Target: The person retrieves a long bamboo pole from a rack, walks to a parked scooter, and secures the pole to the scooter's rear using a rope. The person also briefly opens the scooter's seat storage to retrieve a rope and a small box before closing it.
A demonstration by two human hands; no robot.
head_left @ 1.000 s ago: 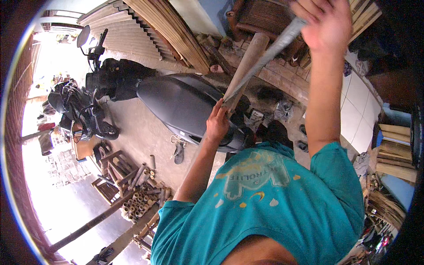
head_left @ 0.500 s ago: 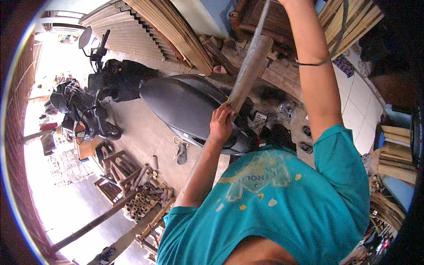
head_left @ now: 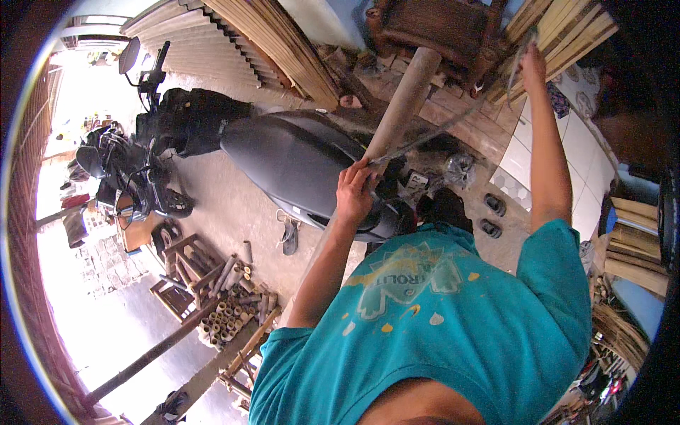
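Observation:
A long grey-brown pole (head_left: 405,95) runs slantwise in front of me, past the scooter's rear, up toward a wooden chair. My left hand (head_left: 354,190) is closed around its middle, fingers wrapped over it. From under those fingers a thin dark grey strip (head_left: 445,127) leads off to the right, hanging in a slack curve apart from the pole's upper part. Its other end is in my right hand (head_left: 533,69), closed and raised at arm's length near some pale wooden slats. The strip's material is too blurred to tell.
A black scooter (head_left: 290,159) stands just left of the pole. The wooden chair (head_left: 433,32) is at the far side. Dark sandals (head_left: 492,205) lie on the floor to the right. Cut hollow tubes (head_left: 230,319) are piled at lower left by a wooden frame (head_left: 185,273).
My right hand has swung from the far top edge out to the right and back toward me. The strip, taut along the pole before, now sags away from it. My left hand has stayed put.

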